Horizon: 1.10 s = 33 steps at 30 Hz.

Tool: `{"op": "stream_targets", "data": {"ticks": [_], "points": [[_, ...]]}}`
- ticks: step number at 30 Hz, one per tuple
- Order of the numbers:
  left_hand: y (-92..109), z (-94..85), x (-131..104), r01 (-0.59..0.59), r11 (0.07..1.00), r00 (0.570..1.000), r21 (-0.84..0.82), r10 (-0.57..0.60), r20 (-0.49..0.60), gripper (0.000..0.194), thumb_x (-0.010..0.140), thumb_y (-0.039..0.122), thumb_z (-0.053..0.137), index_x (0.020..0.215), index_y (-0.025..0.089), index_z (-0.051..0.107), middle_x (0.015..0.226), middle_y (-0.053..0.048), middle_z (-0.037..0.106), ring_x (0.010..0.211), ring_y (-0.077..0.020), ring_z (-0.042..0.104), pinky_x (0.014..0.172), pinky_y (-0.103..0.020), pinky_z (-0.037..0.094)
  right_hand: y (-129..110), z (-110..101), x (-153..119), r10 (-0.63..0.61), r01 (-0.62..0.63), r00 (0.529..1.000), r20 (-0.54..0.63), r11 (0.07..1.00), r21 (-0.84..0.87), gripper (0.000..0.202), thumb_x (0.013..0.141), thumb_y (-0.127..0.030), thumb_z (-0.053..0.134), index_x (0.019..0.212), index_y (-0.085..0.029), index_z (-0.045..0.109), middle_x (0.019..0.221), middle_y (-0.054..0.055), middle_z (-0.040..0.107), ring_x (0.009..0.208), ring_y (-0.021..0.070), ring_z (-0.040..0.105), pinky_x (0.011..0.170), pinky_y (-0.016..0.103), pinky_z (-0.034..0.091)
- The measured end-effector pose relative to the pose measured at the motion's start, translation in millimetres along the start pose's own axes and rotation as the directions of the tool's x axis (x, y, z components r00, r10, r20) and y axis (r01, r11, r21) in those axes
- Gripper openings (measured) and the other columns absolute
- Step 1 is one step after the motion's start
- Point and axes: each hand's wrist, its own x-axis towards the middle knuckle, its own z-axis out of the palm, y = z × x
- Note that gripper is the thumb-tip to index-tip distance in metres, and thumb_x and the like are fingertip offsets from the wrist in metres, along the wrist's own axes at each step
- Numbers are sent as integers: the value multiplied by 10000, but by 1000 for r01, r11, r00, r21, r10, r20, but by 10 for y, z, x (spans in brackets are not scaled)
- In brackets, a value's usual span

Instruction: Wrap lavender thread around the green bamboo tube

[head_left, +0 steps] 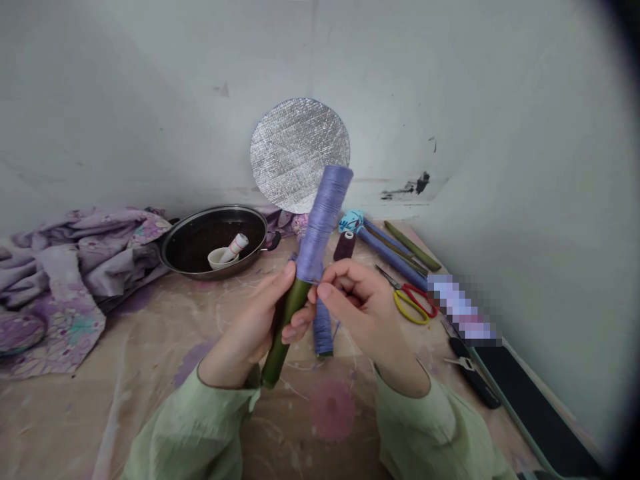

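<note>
A green stick (285,320) leans up and to the right in my left hand (260,313), whose fingers wrap round it just below a thick winding of purple thread (323,230). That winding covers the stick's upper part to its top end. My right hand (360,300) is closed in a pinch at the winding's lower edge, on what looks like the thread; the fingertips hide most of it. Behind the hands, a second purple thread winding (323,333) rests on the table, its upper part hidden. A dark spool of thread (345,245) stands beyond my right hand.
Scissors with red and yellow handles (413,303) lie to the right, near purple and green sticks (395,253), a black-handled tool (475,377) and a dark phone-like slab (525,407). A black pan (175,267) and crumpled floral cloth (85,267) sit left. A silver disc (295,150) leans against the wall.
</note>
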Motion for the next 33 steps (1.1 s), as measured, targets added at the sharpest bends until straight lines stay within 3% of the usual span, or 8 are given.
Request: {"op": "stream_targets", "data": {"ticks": [9,14,18,21,26,30,33], "points": [[13,1,-14,52,999,998,-17,-51,44,494,885,624,636,726,160,581,463,73,424,328,-28,285,317,-125,239,23,-3,-11,-2,2,1000,3,1000,-16,153,871,-315,653,775,-222,579,604,-22,648,487,98,488,432,224,335],[-2,-16,-31,87,995,994,-58,-83,66,501,888,635,625,715,169,566,450,75,410,315,-25,265,292,-115,217,28,14,-18,-21,21,1000,14,1000,0,156,898,-314,656,793,-222,586,654,-6,712,496,99,519,436,224,373],[-19,-23,-32,172,980,977,-101,-157,143,545,866,681,626,690,174,530,440,80,394,303,-15,248,277,-106,202,34,12,-26,-12,10,999,48,999,35,201,911,-358,673,803,-224,569,646,-1,719,525,116,596,463,226,438],[-27,-15,-26,209,972,962,-104,-185,202,592,875,721,574,640,187,474,423,79,381,275,-15,229,255,-116,198,45,-10,-31,39,-45,996,83,996,81,247,893,-442,711,896,-231,584,587,-41,656,503,123,601,476,230,466],[-39,0,-41,239,970,947,-53,-220,234,666,845,803,526,582,204,399,392,101,312,249,0,144,231,-112,130,41,-54,-41,94,-109,981,168,991,79,349,891,-455,741,1125,-200,696,557,-63,587,449,84,471,426,213,342],[-45,-28,-49,271,963,929,10,-264,261,695,803,858,509,585,207,401,368,111,288,236,-2,136,228,-115,125,8,-58,-40,74,-102,964,255,990,96,402,902,-536,705,1109,-194,740,601,-14,686,512,124,628,478,219,479],[-46,-57,-41,303,953,908,20,-295,297,726,781,902,459,601,199,441,360,107,307,229,-10,149,220,-127,133,-7,-64,-35,61,-95,962,266,989,117,367,898,-490,733,1100,-184,750,633,-6,712,568,134,712,528,201,547]]}}
